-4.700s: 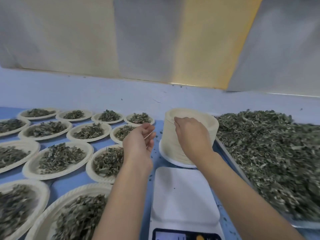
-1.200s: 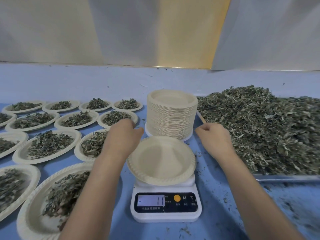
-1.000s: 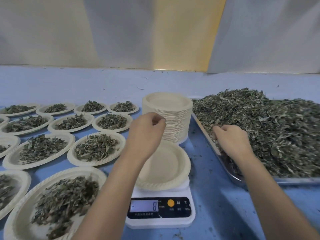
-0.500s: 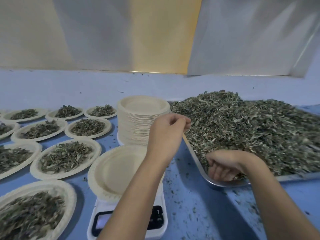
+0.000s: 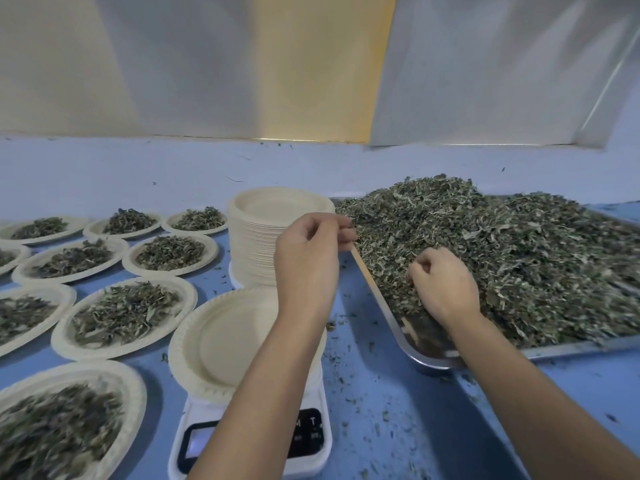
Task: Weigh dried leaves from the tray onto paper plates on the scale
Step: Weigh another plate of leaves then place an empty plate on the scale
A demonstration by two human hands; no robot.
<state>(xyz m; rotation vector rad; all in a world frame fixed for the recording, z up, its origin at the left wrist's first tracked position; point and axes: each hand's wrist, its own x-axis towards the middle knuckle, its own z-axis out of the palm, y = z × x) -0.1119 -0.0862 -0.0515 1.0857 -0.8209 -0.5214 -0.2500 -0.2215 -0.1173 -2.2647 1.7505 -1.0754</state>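
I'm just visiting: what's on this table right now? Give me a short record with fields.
scale: white, near edge, display partly hidden by the forearm
plate on scale: empty
spare plates: one stack behind the scale
dried leaves: heaped in the metal tray at right
filled plates: many, at left
left hand: fingers curled, over the tray's corner
right hand: gripping dried leaves in the tray

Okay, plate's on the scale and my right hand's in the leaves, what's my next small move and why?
Probably lift the right hand with a handful from the heap of dried green leaves and drop it on the round white paper plate, which sits empty on the white digital scale.
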